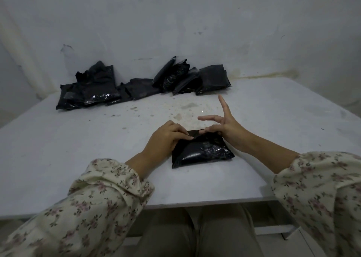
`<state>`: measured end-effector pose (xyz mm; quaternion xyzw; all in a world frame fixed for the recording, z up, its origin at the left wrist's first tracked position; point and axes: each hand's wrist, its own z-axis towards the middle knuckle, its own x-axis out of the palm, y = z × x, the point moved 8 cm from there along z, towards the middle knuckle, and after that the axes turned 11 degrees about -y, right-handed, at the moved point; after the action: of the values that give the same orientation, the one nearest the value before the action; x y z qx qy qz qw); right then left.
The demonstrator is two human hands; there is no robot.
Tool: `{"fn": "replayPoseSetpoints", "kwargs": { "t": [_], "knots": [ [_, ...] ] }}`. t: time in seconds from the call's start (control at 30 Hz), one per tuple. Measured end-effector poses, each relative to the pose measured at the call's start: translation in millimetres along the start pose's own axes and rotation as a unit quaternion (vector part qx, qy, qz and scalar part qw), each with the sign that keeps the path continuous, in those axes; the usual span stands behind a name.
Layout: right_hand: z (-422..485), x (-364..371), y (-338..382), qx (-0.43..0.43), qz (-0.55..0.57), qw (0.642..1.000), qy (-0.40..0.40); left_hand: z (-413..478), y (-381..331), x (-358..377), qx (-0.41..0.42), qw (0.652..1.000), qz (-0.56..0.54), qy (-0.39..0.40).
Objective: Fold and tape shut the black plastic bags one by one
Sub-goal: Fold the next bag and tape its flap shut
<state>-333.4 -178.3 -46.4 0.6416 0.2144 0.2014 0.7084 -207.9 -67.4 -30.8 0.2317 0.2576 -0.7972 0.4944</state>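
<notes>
A small folded black plastic bag (203, 153) lies on the white table (78, 139) right in front of me. Its top flap (194, 132) is turned over along the far edge. My left hand (166, 137) holds the bag's upper left end, with curled fingers on the flap. My right hand (228, 128) is at the upper right end. One bent finger touches the flap, and the other fingers are spread and raised off the bag. I cannot make out any tape.
Several black bags lie in a loose heap (93, 88) at the back left of the table. Another group (195, 77) leans against the wall at the back centre. The table's front edge (195, 202) runs just above my lap.
</notes>
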Motion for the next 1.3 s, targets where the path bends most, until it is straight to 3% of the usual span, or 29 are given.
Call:
{"fn": "replayPoseSetpoints", "kwargs": {
  "t": [0.17,0.27,0.33,0.43,0.53,0.7,0.97,1.3],
  "knots": [
    [-4,1,2,0.018,0.021,1.0,0.007,-6,-12,0,0.135,0.989,0.052,0.03],
    [-9,10,9,-0.006,-0.03,0.998,0.054,-10,-13,0,0.146,0.986,0.065,0.052],
    [-11,14,12,-0.012,-0.035,0.997,0.072,-10,-10,-3,0.095,0.992,0.067,0.051],
    [-11,10,12,0.003,0.013,0.999,0.051,-9,10,-3,-0.105,0.991,-0.011,0.084],
    [-8,5,9,0.041,0.095,0.994,0.033,-12,24,-3,-0.292,0.942,-0.141,0.084],
    [-3,-2,4,0.094,0.198,0.976,0.012,-13,30,0,-0.45,0.86,-0.222,0.094],
    [-3,8,2,0.139,0.233,0.962,0.03,1,27,10,-0.492,0.83,-0.181,0.193],
    [2,13,23,0.112,0.192,0.973,0.057,8,25,17,-0.47,0.81,-0.153,0.316]
  ]
}}
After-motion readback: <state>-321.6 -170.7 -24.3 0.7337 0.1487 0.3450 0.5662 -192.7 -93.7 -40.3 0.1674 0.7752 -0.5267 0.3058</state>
